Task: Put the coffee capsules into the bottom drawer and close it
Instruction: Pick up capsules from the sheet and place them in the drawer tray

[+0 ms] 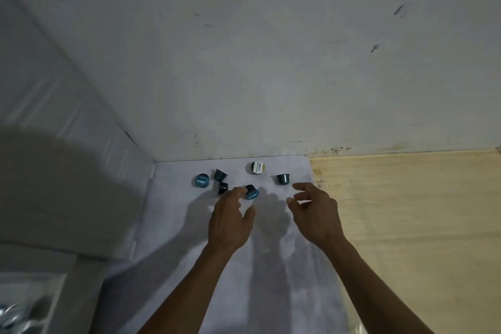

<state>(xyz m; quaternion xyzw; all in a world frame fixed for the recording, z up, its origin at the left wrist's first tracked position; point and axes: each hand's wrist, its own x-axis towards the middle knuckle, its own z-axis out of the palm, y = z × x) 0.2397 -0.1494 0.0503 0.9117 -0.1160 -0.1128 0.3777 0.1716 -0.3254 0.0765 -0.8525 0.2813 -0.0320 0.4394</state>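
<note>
White cloth [271, 238] over tabletop, stained wall [271, 62] behind. Six capsules on cloth near wall (five blue [200, 180], one white-lidded [257, 167]). Left hand [230, 221] fingers touching capsule [251, 192], loosely curled. Right hand [315, 211] spread, holding nothing.

Six coffee capsules [250, 192] are seen near the wall. Five are dark blue; one [257, 168] has a white lid turned up. One blue capsule [201, 180] shows its round lid. Another [283, 178] is stood upside down. The drawer [32, 304] is seen open at bottom left.
</note>
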